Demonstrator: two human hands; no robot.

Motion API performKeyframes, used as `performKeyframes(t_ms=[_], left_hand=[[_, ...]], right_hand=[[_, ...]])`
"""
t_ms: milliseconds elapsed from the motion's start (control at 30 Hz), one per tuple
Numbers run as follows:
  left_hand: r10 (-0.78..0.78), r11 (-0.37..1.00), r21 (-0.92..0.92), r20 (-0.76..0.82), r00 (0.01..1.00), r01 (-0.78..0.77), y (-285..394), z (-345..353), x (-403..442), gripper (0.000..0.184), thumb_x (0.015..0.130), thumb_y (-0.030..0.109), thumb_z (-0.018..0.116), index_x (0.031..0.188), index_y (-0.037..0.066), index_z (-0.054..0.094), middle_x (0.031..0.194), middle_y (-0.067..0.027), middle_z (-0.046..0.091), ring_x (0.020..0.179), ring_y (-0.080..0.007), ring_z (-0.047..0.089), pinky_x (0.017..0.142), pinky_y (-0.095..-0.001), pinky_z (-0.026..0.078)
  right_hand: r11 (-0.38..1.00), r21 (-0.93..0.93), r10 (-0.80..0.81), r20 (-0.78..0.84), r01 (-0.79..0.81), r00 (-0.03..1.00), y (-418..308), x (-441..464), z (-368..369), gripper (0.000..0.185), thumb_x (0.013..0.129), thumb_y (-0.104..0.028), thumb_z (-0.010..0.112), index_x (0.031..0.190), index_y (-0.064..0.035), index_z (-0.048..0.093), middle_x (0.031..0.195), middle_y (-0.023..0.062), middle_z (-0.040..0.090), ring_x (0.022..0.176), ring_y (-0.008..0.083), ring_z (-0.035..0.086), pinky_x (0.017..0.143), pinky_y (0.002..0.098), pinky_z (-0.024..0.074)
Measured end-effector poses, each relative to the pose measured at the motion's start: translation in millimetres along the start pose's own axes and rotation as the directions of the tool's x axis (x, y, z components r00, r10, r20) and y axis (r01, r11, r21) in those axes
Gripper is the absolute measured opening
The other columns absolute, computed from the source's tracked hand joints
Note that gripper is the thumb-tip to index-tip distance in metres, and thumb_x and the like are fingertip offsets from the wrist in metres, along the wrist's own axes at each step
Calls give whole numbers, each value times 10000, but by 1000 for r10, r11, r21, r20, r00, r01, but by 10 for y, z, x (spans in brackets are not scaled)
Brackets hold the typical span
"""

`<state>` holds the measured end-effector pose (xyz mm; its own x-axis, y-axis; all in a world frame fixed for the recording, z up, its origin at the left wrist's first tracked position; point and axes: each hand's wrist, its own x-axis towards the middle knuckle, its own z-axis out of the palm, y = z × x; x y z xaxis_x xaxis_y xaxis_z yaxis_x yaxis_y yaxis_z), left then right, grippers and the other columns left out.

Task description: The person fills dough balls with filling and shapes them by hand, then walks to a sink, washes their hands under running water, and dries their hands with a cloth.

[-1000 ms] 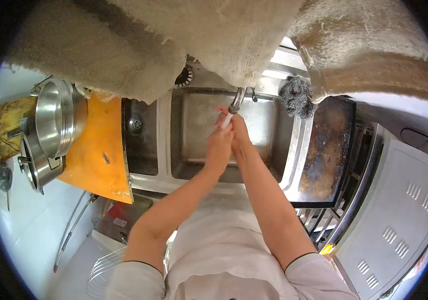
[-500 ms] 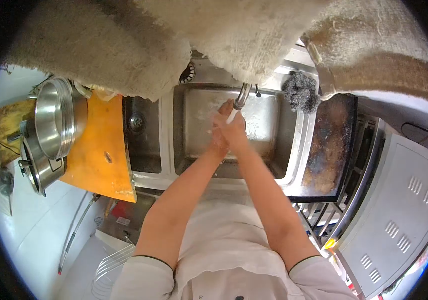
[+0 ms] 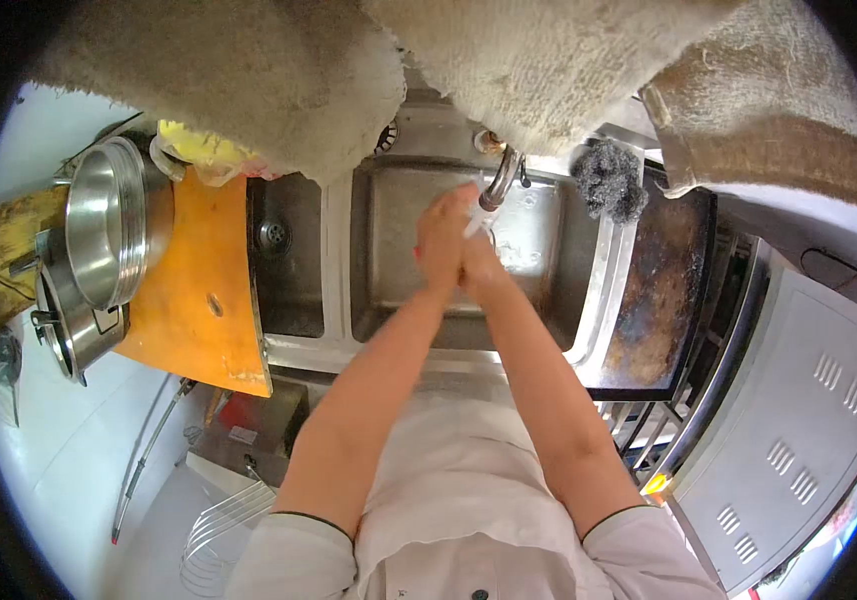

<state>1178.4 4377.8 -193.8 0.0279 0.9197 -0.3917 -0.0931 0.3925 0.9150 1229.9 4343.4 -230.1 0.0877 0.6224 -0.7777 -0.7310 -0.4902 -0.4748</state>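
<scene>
Both bare hands are together over the steel sink basin, right under the curved faucet. White water runs from its spout onto them. My left hand is closed against my right hand, its knuckles uppermost and its fingers near the spout. My right hand is pressed to the left from the right side, and its fingers are mostly hidden behind the left hand and the water. No tool or dish shows in either hand.
A steel-wool scourer lies on the sink's right rim. Thick beige cloths hang low in front. To the left are an orange board and stacked steel bowls. At the right stand a stained dark tray and a grey vented cabinet.
My hands have shifted against each other under the water. The left now sits higher and covers more of the right. The view has moved slightly, showing more of the faucet base.
</scene>
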Motion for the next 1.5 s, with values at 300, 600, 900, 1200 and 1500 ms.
performKeyframes(t_ms=[300,600,900,1200,1500], left_hand=[[-523,705,-421,234,819,571,-74,-280,87,302,967,301,508,974,27,635,959,-104,660,841,-222,639,693,-355,543],[-483,806,-425,-69,873,412,-14,119,-226,424,955,450,499,1029,56,635,1008,-115,633,860,-228,631,757,-377,535],[-200,865,-404,265,943,297,-677,-136,103,340,873,350,646,1003,35,633,1003,-93,658,908,-206,636,771,-345,513],[-556,462,-628,345,757,626,-463,-165,0,325,929,380,590,1019,71,638,891,-47,638,838,-155,604,671,-314,510],[-545,805,-342,-100,832,486,-168,-44,-29,357,916,381,557,970,41,650,861,-94,668,749,-233,640,672,-369,524]], right_hand=[[609,-677,-491,89,414,867,-56,14,22,252,941,-244,518,890,-3,570,826,159,642,708,284,626,624,399,491],[337,-891,-471,121,305,874,-242,-119,111,396,963,-337,461,843,21,584,804,261,629,762,408,622,682,463,481],[-2,-958,-290,276,288,916,54,762,-601,379,957,-324,459,1089,-10,624,937,213,642,882,346,633,744,459,477],[1000,10,7,91,-8,996,-186,81,-23,347,1000,-351,453,776,-92,511,659,-3,521,651,209,557,566,351,465],[-152,-937,-291,347,315,892,-180,-84,-84,290,933,-303,540,1053,-40,567,959,163,633,832,341,635,757,447,505]])
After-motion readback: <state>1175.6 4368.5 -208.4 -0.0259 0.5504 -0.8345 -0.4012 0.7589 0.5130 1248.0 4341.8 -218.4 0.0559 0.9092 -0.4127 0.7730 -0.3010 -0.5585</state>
